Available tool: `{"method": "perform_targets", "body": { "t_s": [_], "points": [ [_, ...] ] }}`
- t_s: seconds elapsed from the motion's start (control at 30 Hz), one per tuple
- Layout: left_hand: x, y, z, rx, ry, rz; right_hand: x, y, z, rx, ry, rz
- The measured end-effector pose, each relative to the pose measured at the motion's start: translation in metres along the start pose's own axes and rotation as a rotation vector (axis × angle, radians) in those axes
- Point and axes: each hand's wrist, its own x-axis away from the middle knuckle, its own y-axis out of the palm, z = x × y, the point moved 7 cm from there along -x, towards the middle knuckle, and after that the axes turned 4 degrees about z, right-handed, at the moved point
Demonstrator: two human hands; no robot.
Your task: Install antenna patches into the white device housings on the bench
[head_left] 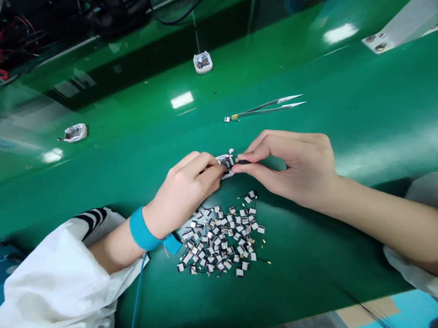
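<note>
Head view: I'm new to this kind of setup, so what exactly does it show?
There is no machine here, only a person's bare hands, seen from a camera worn on the head, looking forward and down. On the green surface, the left hand, wearing a blue wristband, has its fingers on a small white housing. The right hand pinches a dark piece at its edge, too small to identify. Nearer the camera lies a pile of small parts with thin leads. Beyond the hands are tweezers and two similar housings, one ahead, one leftward.
</note>
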Motion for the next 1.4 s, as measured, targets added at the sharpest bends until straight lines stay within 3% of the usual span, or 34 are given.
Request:
{"method": "perform_targets", "body": {
  "t_s": [0.63,0.87,1.4],
  "points": [
    [0.002,0.002,-0.002,0.025,-0.007,-0.007,0.001,0.004,-0.007,0.077,-0.054,0.012],
    [0.003,0.0,-0.002,0.061,-0.007,0.022,-0.004,-0.02,0.006,-0.099,0.113,0.204],
    [0.002,0.001,-0.003,0.053,-0.029,0.01,0.0,-0.018,0.015,-0.083,0.132,0.156]
  ]
}}
